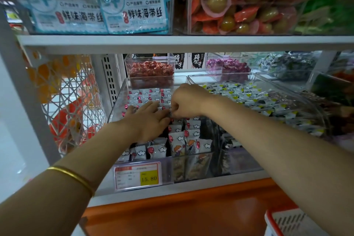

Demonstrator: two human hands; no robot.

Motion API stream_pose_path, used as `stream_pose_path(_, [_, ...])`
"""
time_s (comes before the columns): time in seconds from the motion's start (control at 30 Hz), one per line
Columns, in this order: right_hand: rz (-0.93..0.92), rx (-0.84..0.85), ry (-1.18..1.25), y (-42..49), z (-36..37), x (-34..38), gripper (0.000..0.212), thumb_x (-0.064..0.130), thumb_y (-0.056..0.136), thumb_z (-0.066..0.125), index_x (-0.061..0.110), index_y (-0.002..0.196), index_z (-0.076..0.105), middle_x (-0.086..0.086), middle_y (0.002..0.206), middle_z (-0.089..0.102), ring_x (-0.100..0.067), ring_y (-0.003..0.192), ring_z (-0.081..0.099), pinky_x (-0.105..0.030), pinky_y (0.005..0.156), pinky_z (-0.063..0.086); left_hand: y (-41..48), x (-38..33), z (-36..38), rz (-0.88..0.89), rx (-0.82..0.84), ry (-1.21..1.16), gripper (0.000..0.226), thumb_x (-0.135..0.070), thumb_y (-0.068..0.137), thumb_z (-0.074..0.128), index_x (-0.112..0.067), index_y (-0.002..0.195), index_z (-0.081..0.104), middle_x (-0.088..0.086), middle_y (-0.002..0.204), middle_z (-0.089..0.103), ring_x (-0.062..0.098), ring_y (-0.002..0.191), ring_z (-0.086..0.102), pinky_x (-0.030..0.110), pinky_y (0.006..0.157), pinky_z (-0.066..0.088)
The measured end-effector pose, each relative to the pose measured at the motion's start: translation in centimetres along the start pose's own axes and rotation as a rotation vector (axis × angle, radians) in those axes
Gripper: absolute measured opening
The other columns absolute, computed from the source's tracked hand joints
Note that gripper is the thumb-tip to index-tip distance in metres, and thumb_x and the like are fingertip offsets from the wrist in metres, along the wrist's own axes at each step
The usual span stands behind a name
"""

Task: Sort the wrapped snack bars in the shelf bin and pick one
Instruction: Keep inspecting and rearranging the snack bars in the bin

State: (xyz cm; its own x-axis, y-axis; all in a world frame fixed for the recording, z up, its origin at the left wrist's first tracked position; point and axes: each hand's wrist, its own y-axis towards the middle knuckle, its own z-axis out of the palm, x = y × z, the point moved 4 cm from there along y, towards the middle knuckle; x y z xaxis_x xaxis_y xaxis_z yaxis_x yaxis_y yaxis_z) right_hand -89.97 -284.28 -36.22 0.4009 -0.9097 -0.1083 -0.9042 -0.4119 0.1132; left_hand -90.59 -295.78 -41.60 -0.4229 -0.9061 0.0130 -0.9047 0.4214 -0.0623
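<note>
- On the white metal shelf point(220, 179), a clear plastic shelf bin point(193, 167) stands with its front wall at the shelf's edge, and both forearms reach into it.
- Small pale grey wrapped snack bars point(177, 140) fill this bin. Each wrapper bears a red round mark and white clouds, and some near the front also show an orange cartoon figure. They stand upright in rough rows.
- Just to the right, another clear bin holds white wrapped snacks with yellow and black print point(249, 97).
- Left hand point(147, 119): palm down on the bars at the bin's middle, its fingers point(153, 105) straight and spread, gripping nothing.
- Right hand point(186, 101): just beside the left, its fingers point(177, 110) curled and pinching the edge of one wrapper.
- A red-framed price tag with a yellow panel point(138, 176) hangs on the bin's front.
- A thin gold bangle point(74, 177) circles the left forearm.
</note>
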Motion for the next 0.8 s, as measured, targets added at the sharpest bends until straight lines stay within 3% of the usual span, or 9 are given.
stream_pose_path(0.1, [-0.016,0.059,-0.058,0.0,0.7,0.0,0.012,0.023,0.084,0.060,0.012,0.084,0.067,0.002,0.093,0.064,-0.019,0.098,0.054,-0.029,0.076,0.039,-0.2,0.1,-0.1,-0.007,0.005,0.009,0.051,-0.048,0.098,0.012,-0.038,0.147,0.007,0.001,0.158,-0.006,0.018,0.144,-0.010,0.055,0.111,-0.004])
stream_pose_path(0.2, [-0.022,0.032,-0.037,-0.2,0.7,0.1,0.010,0.022,0.085,0.062,0.023,0.076,0.058,0.004,0.085,0.055,-0.016,0.091,0.045,-0.028,0.077,0.032,-0.4,0.2,-0.1,-0.011,-0.003,-0.009,0.050,-0.048,0.098,0.012,-0.038,0.147,0.007,0.000,0.158,-0.006,0.018,0.144,-0.010,0.054,0.111,-0.004])
stream_pose_path(0.37, [0.025,-0.038,0.087,0.1,0.2,0.5,0.015,0.019,0.087,0.059,0.022,0.073,0.061,0.002,0.086,0.065,-0.019,0.090,0.057,-0.035,0.093,0.039,-0.6,0.3,0.0,-0.008,-0.012,0.003,0.052,-0.047,0.097,0.010,-0.036,0.148,0.004,0.001,0.158,-0.006,0.018,0.144,-0.009,0.053,0.112,-0.003])
stream_pose_path(0.47, [0.038,-0.022,0.097,0.3,0.7,0.8,0.017,0.014,0.086,0.055,0.018,0.072,0.065,-0.003,0.081,0.066,-0.020,0.079,0.057,-0.039,0.097,0.040,-0.7,0.3,0.0,-0.013,-0.013,-0.004,0.051,-0.047,0.097,0.010,-0.037,0.147,0.004,0.002,0.158,-0.006,0.019,0.144,-0.009,0.052,0.112,-0.003])
stream_pose_path(0.67, [0.057,-0.037,0.114,0.5,0.6,0.4,0.009,0.021,0.083,0.063,0.017,0.088,0.070,0.002,0.094,0.069,-0.018,0.091,0.060,-0.031,0.083,0.042,-1.0,0.2,-0.2,-0.009,-0.037,-0.011,0.049,-0.046,0.097,0.008,-0.040,0.146,0.008,0.002,0.158,-0.001,0.019,0.145,-0.004,0.051,0.112,0.000])
stream_pose_path(0.8, [0.073,-0.045,0.173,-0.3,0.2,-0.3,0.012,0.022,0.084,0.067,0.016,0.095,0.069,0.000,0.100,0.068,-0.018,0.094,0.060,-0.033,0.084,0.047,-1.2,0.3,-0.3,-0.038,-0.028,-0.064,0.050,-0.048,0.097,0.008,-0.041,0.146,0.003,0.000,0.158,-0.005,0.017,0.144,-0.006,0.050,0.112,-0.004])
